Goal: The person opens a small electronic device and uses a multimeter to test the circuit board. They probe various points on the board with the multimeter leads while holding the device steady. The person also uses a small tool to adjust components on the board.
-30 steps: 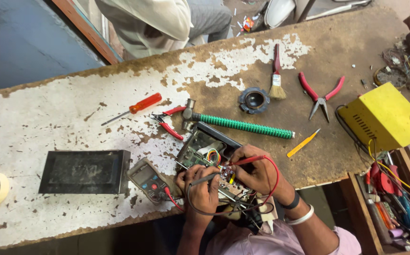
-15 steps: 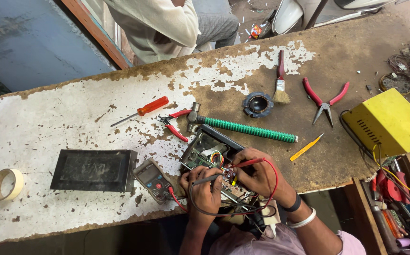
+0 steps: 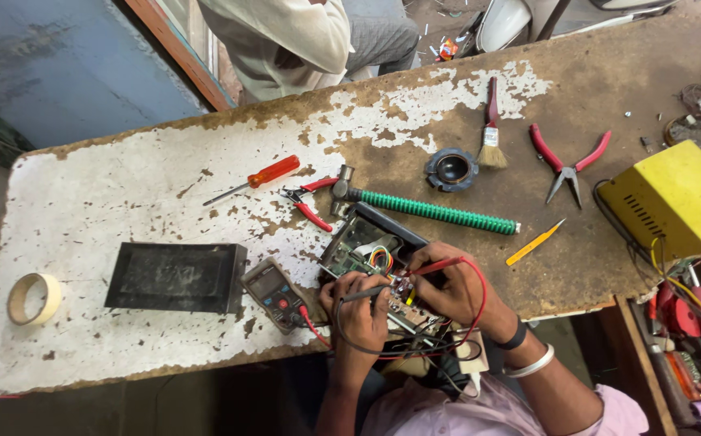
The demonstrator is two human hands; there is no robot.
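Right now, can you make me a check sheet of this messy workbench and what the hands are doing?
Surface: bench, white paint flaking.
Job's things: opened circuit board unit; meter beside it.
Clutter: screwdriver, hammer, pliers, brush, tape roll, black tray, yellow box.
Grippers: left hand holds black probe; right hand holds red probe.
Cables: probe leads loop off the edge.
Surroundings: another person's sleeve opposite.

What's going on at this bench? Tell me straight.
A person probes an opened circuit board at the bench's near edge. The left hand holds a black probe, the right hand a red probe. A multimeter lies beside the board. A hammer and screwdriver lie untouched.
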